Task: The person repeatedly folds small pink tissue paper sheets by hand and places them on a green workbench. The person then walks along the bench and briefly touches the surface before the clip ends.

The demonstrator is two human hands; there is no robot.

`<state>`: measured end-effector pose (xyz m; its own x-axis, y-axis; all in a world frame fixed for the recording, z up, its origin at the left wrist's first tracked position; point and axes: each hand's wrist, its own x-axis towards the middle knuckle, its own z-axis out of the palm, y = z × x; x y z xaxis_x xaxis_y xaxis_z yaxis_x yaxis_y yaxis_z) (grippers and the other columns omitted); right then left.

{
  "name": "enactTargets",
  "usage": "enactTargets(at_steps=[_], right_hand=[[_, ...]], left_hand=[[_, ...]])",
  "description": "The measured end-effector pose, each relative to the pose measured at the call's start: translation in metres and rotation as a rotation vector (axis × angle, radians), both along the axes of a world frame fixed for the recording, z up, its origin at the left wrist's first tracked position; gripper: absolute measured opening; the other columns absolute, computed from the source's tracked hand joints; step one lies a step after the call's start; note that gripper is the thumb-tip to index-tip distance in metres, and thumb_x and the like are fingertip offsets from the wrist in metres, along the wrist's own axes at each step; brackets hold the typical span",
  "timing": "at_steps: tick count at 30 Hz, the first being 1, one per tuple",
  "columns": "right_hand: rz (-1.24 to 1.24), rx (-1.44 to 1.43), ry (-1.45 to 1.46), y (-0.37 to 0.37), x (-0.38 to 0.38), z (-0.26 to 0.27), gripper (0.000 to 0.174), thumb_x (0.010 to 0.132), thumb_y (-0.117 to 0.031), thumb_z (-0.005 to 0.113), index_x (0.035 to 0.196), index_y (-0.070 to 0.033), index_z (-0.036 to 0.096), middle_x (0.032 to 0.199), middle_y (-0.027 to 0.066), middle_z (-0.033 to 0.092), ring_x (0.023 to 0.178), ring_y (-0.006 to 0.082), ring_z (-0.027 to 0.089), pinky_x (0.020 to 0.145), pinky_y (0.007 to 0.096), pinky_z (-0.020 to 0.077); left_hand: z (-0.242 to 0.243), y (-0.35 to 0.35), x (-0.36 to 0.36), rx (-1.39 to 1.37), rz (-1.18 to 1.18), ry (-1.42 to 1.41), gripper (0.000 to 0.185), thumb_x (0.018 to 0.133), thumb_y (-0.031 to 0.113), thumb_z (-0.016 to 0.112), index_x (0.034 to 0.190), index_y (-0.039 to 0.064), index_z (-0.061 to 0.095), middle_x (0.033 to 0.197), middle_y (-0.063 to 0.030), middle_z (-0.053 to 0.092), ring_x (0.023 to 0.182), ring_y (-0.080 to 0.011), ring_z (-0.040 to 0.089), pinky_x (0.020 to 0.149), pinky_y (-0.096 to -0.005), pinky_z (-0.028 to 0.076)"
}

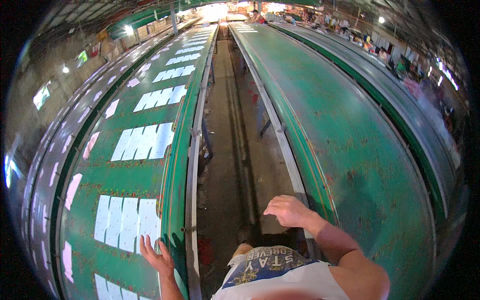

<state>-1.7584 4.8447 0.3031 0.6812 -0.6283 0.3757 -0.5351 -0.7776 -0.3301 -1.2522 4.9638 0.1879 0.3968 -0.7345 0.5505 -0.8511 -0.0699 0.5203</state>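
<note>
My left hand [156, 257], its fingers spread and holding nothing, is by the lower right corner of a group of white cut pieces [129, 225], apparently fabric, on the long green printing table [123, 178]. Whether the fingertips touch the nearest piece cannot be told. Small dark dots mark the white pieces. My right hand [287, 212] hangs over the aisle beside the edge of the right-hand green table [367, 150]. Its fingers curl downward, and its palm is hidden.
More white pieces [144, 140] run in rows up the left table, with pale pink pieces [73, 191] along its far side. Metal rails [192, 161] border the narrow aisle floor [240, 150]. A person [257, 17] leans over the far end of the right table.
</note>
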Motion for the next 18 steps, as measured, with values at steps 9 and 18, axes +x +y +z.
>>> enactTargets(at_steps=[9, 18], right_hand=[[-0.130, 0.089, 0.033, -0.184, -0.041, -0.003, 0.030, 0.076, -0.001, 0.068, 0.104, -0.009, 0.075, 0.103, 0.0104, 0.075, 0.101, 0.0336, 0.073, 0.090, 0.0438, 0.0595], [-0.345, 0.087, 0.101, -0.365, -0.131, -0.028, 0.030, 0.077, -0.001, 0.071, 0.106, -0.008, 0.077, 0.105, 0.0154, 0.075, 0.103, 0.0395, 0.072, 0.095, 0.0493, 0.0577]], left_hand=[[0.036, -0.272, -0.059, -0.058, -0.187, 0.040, 0.060, 0.092, 0.008, 0.076, 0.149, 0.001, 0.057, 0.159, -0.0274, 0.048, 0.146, -0.0468, 0.047, 0.123, -0.0572, 0.034], [-0.026, -0.446, -0.051, 0.225, 0.088, -0.224, 0.073, 0.094, 0.028, 0.077, 0.157, 0.004, 0.049, 0.161, -0.0270, 0.045, 0.150, -0.0492, 0.040, 0.126, -0.0649, 0.028]])
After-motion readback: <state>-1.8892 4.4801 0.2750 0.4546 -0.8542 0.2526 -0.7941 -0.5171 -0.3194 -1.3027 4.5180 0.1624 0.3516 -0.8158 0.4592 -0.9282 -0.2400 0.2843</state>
